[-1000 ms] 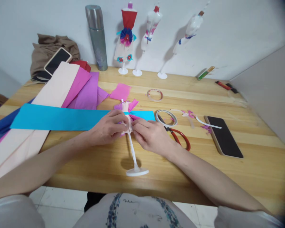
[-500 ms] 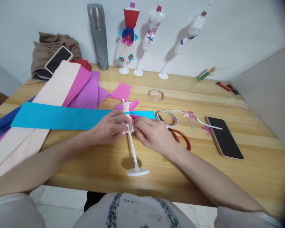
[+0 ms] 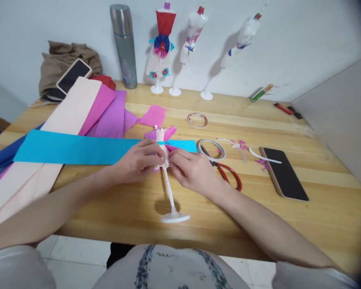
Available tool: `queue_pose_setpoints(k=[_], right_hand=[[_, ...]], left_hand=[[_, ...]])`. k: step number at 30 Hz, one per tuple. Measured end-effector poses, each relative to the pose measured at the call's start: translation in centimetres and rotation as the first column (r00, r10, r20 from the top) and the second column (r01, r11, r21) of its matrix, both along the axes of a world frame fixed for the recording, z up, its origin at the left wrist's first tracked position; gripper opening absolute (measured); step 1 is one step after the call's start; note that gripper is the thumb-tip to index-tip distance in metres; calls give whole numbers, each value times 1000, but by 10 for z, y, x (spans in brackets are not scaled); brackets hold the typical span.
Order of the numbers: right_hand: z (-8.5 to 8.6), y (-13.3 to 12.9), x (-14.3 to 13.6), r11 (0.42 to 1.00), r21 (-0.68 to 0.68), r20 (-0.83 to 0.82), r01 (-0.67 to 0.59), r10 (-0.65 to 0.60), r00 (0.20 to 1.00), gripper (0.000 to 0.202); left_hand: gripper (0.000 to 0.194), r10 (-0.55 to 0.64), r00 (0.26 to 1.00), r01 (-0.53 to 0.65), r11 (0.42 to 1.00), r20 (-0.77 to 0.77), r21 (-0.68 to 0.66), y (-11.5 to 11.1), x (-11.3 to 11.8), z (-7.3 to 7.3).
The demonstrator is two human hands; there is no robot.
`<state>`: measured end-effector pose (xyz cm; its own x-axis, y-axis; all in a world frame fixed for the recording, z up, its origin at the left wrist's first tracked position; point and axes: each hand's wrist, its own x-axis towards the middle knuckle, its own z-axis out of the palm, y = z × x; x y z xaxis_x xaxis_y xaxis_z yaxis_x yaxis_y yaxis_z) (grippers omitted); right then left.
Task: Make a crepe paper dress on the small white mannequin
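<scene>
Cream paper (image 3: 166,160) pinched by left hand (image 3: 138,161) and right hand (image 3: 195,168), fingers nearly closed; mannequin (image 3: 169,188) held between, base (image 3: 175,218) below grip. Grip barely shifted since second ago; paper apparently still being adjusted.

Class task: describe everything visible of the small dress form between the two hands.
The dress form wears pleated, crepe-like paper: cream in front, pink and purple pieces flaring at its far end, a blue strip across it. A slim white stem, plastic by its look, runs toward the person to a round white base. It tilts away, held between the left hand and right hand, whose fingers cover part of the paper. Whether the base touches the table is unclear.
</scene>
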<state>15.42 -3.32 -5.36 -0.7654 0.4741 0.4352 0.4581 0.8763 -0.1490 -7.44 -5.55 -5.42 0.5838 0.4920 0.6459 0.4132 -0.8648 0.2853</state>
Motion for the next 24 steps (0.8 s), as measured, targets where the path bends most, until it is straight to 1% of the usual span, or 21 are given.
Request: queue_pose_setpoints(k=[2, 4, 6, 10, 14, 17, 21, 24], right_hand=[[0, 0, 0, 1000, -3, 2, -1, 1, 1000, 21], [0, 0, 1, 1000, -6, 12, 8, -8, 1000, 21], [1, 0, 2, 1000, -10, 18, 14, -14, 1000, 21], [2, 2, 5, 998, -52, -6, 22, -22, 1000, 20], [2, 5, 7, 984, -180, -47, 14, -23, 999, 19], [4, 9, 8, 965, -262, -120, 8, -40, 992, 16], [11, 13, 11, 948, -312, -202, 58, -125, 971, 15], [18, 12, 13, 917, -396, -241, 36, -142, 960, 17]], left_hand=[[20, -6, 1000, 8, 998, 31, -59, 0, 0, 2], [21, 20, 999, -15, 994, 49, -110, 2, 0, 5], [20, 32, 999, -28, 992, 34, -119, 5, 1, 6], [24, -8, 999, 7, 1000, -48, -19, 13, 2, 3], [23, 9, 997, -6, 999, -71, 45, 17, 3, -1], [22, 18, 994, -10, 997, -103, 77, 19, 3, -3], [21, -2, 995, 15, 992, -102, 127, 24, 5, -7], [20, -19, 997, 29, 990, -69, 138, 27, 8, -6]])
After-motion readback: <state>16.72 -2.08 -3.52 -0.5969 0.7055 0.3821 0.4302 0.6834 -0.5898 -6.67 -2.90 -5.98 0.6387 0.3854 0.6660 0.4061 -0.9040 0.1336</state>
